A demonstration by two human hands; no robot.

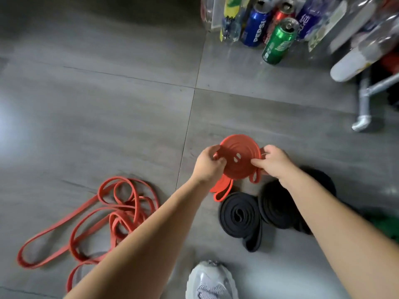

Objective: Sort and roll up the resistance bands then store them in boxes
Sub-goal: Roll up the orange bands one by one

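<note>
Now: red coil held up off the floor, flat face toward the camera. Left hand pinches its left rim and right hand pinches the right rim, likely so the turns cannot spring loose. Its tail end hangs below. Black rolls lie on the floor just beneath. Loose red bands lie tangled at left, not yet rolled. No box in view.

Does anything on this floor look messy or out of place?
Yes. The thin red bands lie in a loose tangle on the floor at left, while the black bands are already rolled. The red roll, gripped by the left hand and right hand, trails a loose tail underneath.
</note>
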